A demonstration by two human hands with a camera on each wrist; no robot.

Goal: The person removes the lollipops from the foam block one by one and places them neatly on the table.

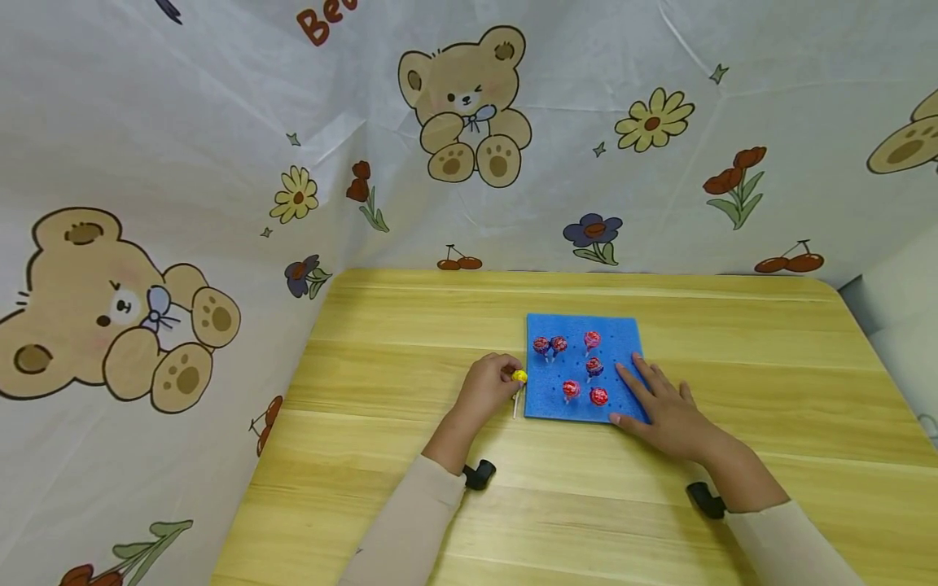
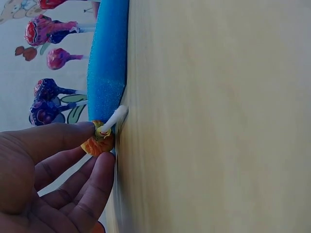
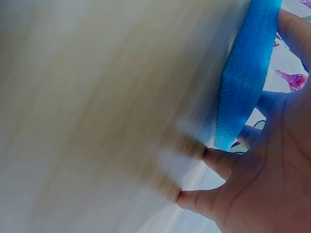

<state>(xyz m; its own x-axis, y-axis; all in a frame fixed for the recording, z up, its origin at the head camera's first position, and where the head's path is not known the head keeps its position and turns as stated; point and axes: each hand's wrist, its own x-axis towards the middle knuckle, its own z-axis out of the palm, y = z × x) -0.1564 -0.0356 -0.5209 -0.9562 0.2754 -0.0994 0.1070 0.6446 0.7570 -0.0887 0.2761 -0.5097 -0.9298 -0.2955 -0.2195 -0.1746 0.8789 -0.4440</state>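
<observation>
A yellow-wrapped lollipop [image 1: 519, 377] is pinched at its candy head by my left hand [image 1: 489, 386], just off the left edge of a blue foam board [image 1: 545, 404]. Its white stick [image 2: 116, 116] slants down toward the tabletop in the left wrist view. Several red, pink and purple lollipops stand upright in the board, among them a red one [image 1: 599, 396] near the front and a purple one [image 1: 541, 345] at the back left. My right hand [image 1: 670, 417] lies spread over the board's right edge, thumb and some fingers on the foam, other fingertips touching the table.
The board lies on a wood-grain table [image 1: 410, 325]. A white cloth [image 1: 557, 203] printed with bears and flowers hangs behind the table and along its left side. Small dark holes dot the foam between the lollipops. A black wrist mount [image 1: 479, 474] sits at the left wrist.
</observation>
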